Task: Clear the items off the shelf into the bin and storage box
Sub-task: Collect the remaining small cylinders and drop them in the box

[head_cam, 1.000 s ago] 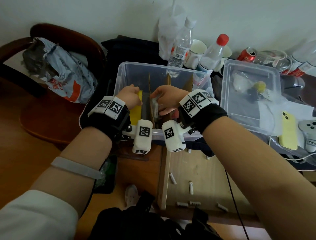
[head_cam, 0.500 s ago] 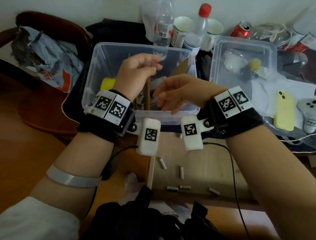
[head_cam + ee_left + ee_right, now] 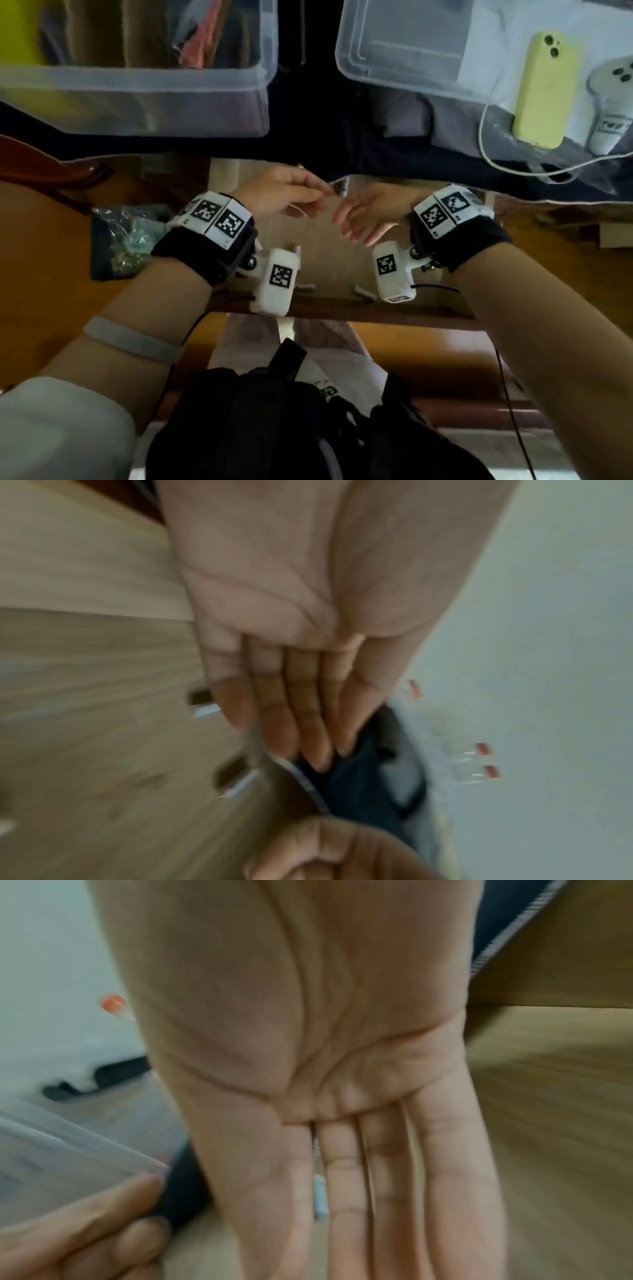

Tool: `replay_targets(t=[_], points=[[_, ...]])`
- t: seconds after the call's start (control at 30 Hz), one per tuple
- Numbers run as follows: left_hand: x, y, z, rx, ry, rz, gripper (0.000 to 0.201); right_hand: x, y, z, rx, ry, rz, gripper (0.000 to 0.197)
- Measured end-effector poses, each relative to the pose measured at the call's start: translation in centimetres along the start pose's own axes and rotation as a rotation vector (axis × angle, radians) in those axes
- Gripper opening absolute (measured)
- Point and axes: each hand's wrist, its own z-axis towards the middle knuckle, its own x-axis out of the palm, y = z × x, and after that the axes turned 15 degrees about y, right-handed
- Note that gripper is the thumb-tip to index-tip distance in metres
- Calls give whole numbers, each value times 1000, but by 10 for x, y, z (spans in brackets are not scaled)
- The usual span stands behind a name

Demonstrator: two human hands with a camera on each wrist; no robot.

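Observation:
Both of my hands hover over the pale wooden shelf (image 3: 329, 260), below the table edge. My left hand (image 3: 291, 198) has straight fingers (image 3: 291, 710) pointing right and holds nothing. My right hand (image 3: 363, 216) faces it with its palm (image 3: 325, 1042) flat, fingers straight, also holding nothing. Their fingertips nearly meet. Small white cylinders lie on the shelf (image 3: 305, 287) (image 3: 363, 292) (image 3: 240, 784); one shows between my right fingers (image 3: 320, 1196). The clear storage box (image 3: 137, 102), with cardboard dividers and a yellow item inside, stands on the table at upper left.
A second clear box (image 3: 404, 51) stands at upper right, beside a yellow phone (image 3: 544, 89), a white controller (image 3: 613, 102) and a white cable (image 3: 507, 164). A dark container with crumpled plastic (image 3: 123, 240) sits low on the left. A black bag (image 3: 291, 428) lies below the shelf.
Both hands left the storage box and dropped to the shelf. The left hand let go of the brown piece it held. The head view tilted down.

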Motion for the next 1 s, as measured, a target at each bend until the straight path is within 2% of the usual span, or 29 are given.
replay_targets(t=[0.07,0.13,0.2,0.3,0.4,0.53,0.67,0.7,0.8,0.93,1.0], points=[[-1,34,22,-176,-195,-32,26,4,-33,21,104,-22,31,16],[-6,67,34,-402,-324,23,45,10,-59,38,221,-8,14,25],[-12,96,43,-586,-285,134,59,16,-74,49,310,14,-60,33],[-17,122,52,-727,-239,222,41,19,-89,61,361,79,-208,36],[-19,129,55,-807,-190,328,25,18,-104,74,377,120,-201,33],[-16,138,62,-912,-19,379,27,18,-120,87,382,128,-118,30],[5,131,68,-921,198,308,27,16,-127,93,402,139,-89,29],[13,126,70,-929,247,350,25,15,-129,96,412,139,-115,28],[25,115,72,-985,404,554,39,15,-128,95,477,149,-216,29],[29,108,77,-989,467,710,41,16,-127,91,490,207,-237,31],[28,107,79,-993,463,705,39,16,-134,96,474,244,-234,40]])
